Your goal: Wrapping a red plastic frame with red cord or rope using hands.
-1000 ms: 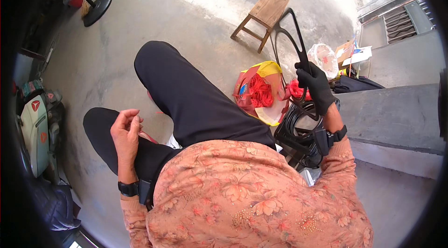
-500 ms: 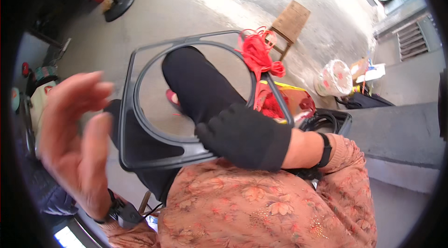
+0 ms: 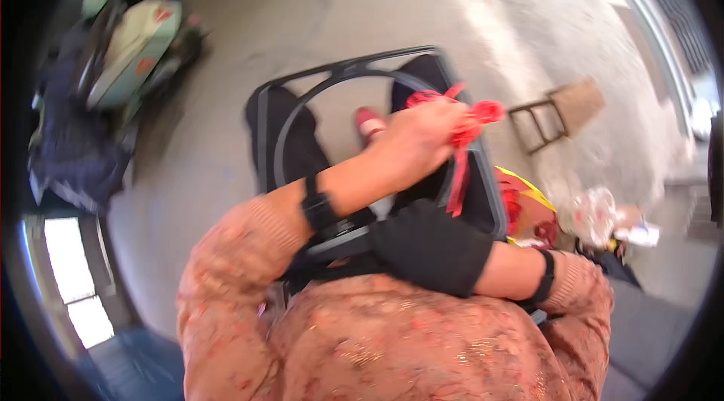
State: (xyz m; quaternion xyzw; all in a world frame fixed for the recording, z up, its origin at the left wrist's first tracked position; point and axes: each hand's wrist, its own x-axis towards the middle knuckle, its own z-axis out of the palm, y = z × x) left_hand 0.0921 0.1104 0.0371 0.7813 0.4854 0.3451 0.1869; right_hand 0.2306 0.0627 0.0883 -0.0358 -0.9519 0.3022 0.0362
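Across my lap lies a black plastic frame [image 3: 260, 141], a square rim with a round ring inside it. My left hand [image 3: 422, 137], bare, reaches over it to the right side, its fingers closed on a bundle of red ribbon [image 3: 469, 126]. Loose ribbon ends hang below the hand over the ring, and the fingertips are partly blurred. In a black glove, my right hand [image 3: 430, 246] is closed over the frame's near right edge; its fingertips are hard to make out.
At my right stands a bag [image 3: 532, 212] with red stuff inside, beside a white plastic-lined bin [image 3: 592, 216]. A wooden stool [image 3: 577, 107] is on the floor at far right. A parked scooter [image 3: 139, 50] occupies the far left.
My left hand has swung from the left side across the frame onto the red ribbon bundle. My right hand stays at the frame's near edge. The view has turned.
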